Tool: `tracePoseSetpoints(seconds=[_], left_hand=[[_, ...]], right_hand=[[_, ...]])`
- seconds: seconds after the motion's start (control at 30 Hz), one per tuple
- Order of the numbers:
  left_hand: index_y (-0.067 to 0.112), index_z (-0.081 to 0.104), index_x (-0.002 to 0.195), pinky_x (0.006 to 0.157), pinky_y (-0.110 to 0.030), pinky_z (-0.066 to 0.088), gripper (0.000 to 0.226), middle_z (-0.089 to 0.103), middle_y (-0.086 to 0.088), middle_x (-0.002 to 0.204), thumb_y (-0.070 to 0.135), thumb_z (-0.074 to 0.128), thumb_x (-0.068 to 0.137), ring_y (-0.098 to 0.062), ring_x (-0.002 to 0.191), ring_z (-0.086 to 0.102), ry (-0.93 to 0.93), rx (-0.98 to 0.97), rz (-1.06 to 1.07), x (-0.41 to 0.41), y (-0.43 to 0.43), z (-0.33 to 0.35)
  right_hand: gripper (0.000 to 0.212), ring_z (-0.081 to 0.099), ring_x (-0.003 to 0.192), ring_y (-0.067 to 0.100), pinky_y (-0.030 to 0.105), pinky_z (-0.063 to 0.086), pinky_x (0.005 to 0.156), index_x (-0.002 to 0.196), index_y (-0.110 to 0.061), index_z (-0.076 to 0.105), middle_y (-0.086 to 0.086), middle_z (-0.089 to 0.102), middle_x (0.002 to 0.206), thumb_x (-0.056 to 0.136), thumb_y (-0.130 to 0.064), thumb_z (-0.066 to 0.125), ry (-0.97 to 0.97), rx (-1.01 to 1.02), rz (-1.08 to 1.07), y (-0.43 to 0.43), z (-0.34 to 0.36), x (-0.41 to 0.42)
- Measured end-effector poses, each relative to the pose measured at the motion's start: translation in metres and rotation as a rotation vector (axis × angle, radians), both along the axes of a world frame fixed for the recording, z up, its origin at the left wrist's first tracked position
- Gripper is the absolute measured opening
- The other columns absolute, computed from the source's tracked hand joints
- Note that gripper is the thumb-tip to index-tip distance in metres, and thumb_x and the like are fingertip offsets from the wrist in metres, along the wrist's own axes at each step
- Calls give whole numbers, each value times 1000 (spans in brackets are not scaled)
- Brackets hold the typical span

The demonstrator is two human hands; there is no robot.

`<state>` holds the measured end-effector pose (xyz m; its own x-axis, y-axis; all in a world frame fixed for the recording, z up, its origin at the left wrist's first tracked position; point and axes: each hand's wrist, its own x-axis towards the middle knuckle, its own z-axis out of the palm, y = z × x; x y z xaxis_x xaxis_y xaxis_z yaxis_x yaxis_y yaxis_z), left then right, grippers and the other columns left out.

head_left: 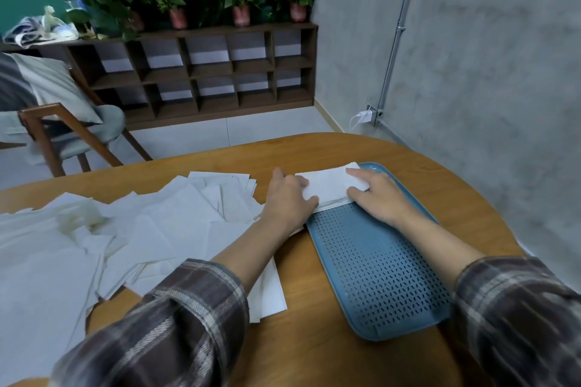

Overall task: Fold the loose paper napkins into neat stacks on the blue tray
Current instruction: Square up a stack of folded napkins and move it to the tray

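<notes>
A stack of folded white napkins (327, 187) lies across the far end of the perforated blue tray (374, 264). My left hand (287, 198) holds the stack's left end, thumb and fingers around its edge. My right hand (382, 195) lies flat on the stack's right end, fingers straight and pressing down. A wide heap of loose white napkins (132, 229) covers the table to the left of the tray, some flat, some crumpled.
The round wooden table (320, 349) ends close behind the tray. A grey concrete wall with a conduit and a plugged-in charger (366, 116) stands on the right. A wooden chair (63, 135) and a low shelf with potted plants (201, 72) stand beyond the table.
</notes>
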<state>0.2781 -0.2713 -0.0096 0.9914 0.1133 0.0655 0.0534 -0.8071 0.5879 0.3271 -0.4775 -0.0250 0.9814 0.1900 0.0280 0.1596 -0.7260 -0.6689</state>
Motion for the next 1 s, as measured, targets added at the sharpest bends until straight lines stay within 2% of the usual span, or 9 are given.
tracePoseSetpoints(seconds=[0.07, 0.13, 0.2, 0.3, 0.47, 0.67, 0.9, 1.0], left_hand=[[16, 62, 143, 111, -37, 40, 49, 42, -5, 148, 36, 70, 99, -23, 140, 40, -53, 87, -29, 0, 4, -1], [17, 59, 147, 116, -40, 36, 49, 35, -4, 163, 37, 63, 103, -24, 150, 32, -94, 178, -116, 4, 6, 0], [16, 44, 158, 125, -43, 28, 55, 22, -5, 174, 38, 54, 109, -24, 160, 20, -29, 257, -224, 9, 5, 0], [13, 23, 166, 128, -45, 19, 61, 11, -6, 177, 40, 39, 114, -22, 163, 8, 87, 351, -289, 11, 3, -8], [14, 13, 168, 130, -50, 19, 63, 5, -4, 177, 43, 32, 115, -19, 164, 3, 113, 329, -282, 11, 3, -22], [10, 12, 167, 128, -41, 23, 62, 6, -9, 177, 41, 27, 115, -22, 164, 4, 118, 405, -311, 15, 2, -21], [12, 2, 169, 130, -38, 10, 66, -4, -5, 177, 42, 26, 116, -18, 163, -5, 199, 378, -358, 13, 6, -10], [15, -8, 168, 132, -47, 4, 72, -14, -2, 176, 49, 24, 114, -17, 163, -11, 236, 403, -375, 9, 11, -8]], right_hand=[[59, 13, 160, 21, 40, 13, 128, 161, -23, 43, -5, 24, 173, 104, -26, 58, -54, -76, 38, -1, 3, 1], [58, 8, 162, 18, 37, 9, 128, 164, -22, 35, -8, 15, 175, 109, -30, 52, -136, -185, 116, 0, 5, 3], [60, 3, 163, 15, 38, 7, 129, 168, -24, 23, -9, 6, 176, 113, -38, 41, -144, -323, 208, 1, 2, 6], [62, -4, 162, 10, 36, 1, 130, 169, -25, 8, -7, -4, 176, 114, -47, 24, -79, -424, 260, -2, -9, 9], [61, -8, 160, 4, 33, -3, 130, 168, -30, 5, -12, -7, 175, 113, -50, 20, -94, -407, 256, -6, -19, 8], [60, -9, 160, 3, 33, -3, 130, 168, -30, 6, -13, -6, 175, 113, -49, 20, -91, -413, 249, -4, -20, 8], [60, -11, 160, 5, 35, -4, 131, 169, -30, 3, -11, -8, 175, 113, -49, 19, -52, -432, 271, -4, -13, 8], [62, -14, 161, 10, 39, -5, 130, 168, -30, 0, -9, -12, 175, 113, -51, 19, -38, -485, 274, -1, 0, 5]])
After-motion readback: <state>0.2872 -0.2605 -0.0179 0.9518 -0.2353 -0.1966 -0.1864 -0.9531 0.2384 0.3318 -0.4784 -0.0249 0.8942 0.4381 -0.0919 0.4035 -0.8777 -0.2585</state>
